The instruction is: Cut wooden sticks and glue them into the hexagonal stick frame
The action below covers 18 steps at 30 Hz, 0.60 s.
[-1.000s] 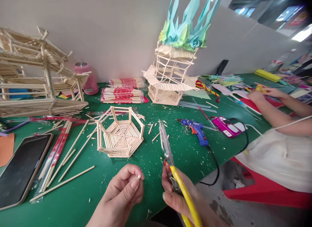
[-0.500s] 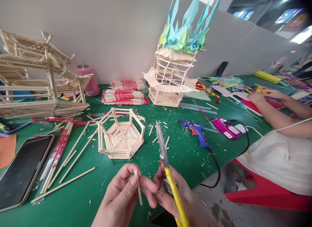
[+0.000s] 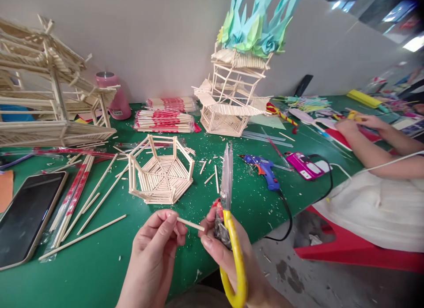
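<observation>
A short wooden stick [image 3: 190, 223] is pinched between the thumb and fingers of my left hand [image 3: 159, 242]. Its free end points right and lies close to the fingertips of my right hand [image 3: 228, 250]. My right hand is closed around yellow-handled scissors [image 3: 234, 237], whose blades point up and away from me. A dark and red item [image 3: 221, 224] shows beside the scissors in that hand; I cannot make out what it is. Just beyond my hands, an octagonal stick frame [image 3: 165, 175] with a slatted floor and short posts sits on the green table [image 3: 99, 281].
Left are a phone [image 3: 29, 215], loose sticks [image 3: 82, 237] and a stick building [image 3: 56, 92]. Behind stand stick bundles [image 3: 165, 121] and a paper-topped stick tower [image 3: 232, 96]. Right lie a blue glue gun [image 3: 265, 169] and a pink power strip [image 3: 306, 165]. Another person's arms [image 3: 380, 144] rest farther right.
The stick in my left hand has turned from nearly upright to pointing right, toward my right hand. The scissors have tilted more upright. The view has shifted slightly.
</observation>
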Available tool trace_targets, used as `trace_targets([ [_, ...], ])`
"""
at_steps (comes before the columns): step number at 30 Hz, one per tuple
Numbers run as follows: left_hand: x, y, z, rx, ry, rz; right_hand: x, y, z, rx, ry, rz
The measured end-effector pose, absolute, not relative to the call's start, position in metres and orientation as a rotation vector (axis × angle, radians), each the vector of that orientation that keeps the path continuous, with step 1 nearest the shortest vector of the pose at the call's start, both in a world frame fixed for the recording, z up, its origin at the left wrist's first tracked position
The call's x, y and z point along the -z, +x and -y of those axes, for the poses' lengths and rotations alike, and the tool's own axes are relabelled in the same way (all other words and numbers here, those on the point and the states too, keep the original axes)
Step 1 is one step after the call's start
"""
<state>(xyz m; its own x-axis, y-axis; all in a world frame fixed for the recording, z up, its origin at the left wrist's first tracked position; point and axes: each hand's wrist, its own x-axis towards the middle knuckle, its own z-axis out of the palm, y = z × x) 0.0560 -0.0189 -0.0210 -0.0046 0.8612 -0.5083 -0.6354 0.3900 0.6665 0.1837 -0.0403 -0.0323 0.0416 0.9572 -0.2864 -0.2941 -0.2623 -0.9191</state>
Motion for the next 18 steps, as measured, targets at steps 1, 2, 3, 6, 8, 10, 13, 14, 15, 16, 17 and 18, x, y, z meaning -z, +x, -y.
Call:
trace_targets([
  [1,0.023,0.055,0.021,-1.194,0.278,-1.022,0.033,0.184,0.039,-1.451,-1.232,0.771],
  [2,0.024,0.054,0.022,-1.181,0.285,-1.009,0.034,0.184,0.038,-1.439,-1.244,0.766],
  [3,0.026,0.053,0.024,-1.162,0.292,-0.995,0.034,0.184,0.036,-1.427,-1.252,0.768],
  [6,0.027,0.051,0.027,-1.102,0.316,-0.971,0.033,0.186,0.029,-1.383,-1.260,0.803],
  [8,0.027,0.050,0.029,-1.087,0.353,-0.983,0.030,0.187,0.024,-1.343,-1.273,0.854],
  [10,0.027,0.048,0.030,-1.071,0.494,-1.043,0.026,0.187,0.020,-1.312,-1.297,0.912],
  [13,0.029,0.043,0.029,-0.989,0.945,-1.180,0.021,0.186,0.017,-1.349,-1.303,0.998],
  [14,0.029,0.042,0.029,-0.953,1.101,-1.203,0.019,0.185,0.017,-1.372,-1.299,1.035],
  [15,0.030,0.042,0.028,-0.924,1.229,-1.201,0.018,0.185,0.017,-1.388,-1.295,1.072],
  [16,0.030,0.042,0.027,-0.908,1.319,-1.179,0.018,0.184,0.017,-1.399,-1.293,1.103],
  [17,0.030,0.042,0.026,-0.908,1.367,-1.151,0.017,0.184,0.018,-1.404,-1.293,1.122],
  [18,0.031,0.043,0.025,-0.926,1.374,-1.124,0.016,0.185,0.018,-1.408,-1.293,1.131],
])
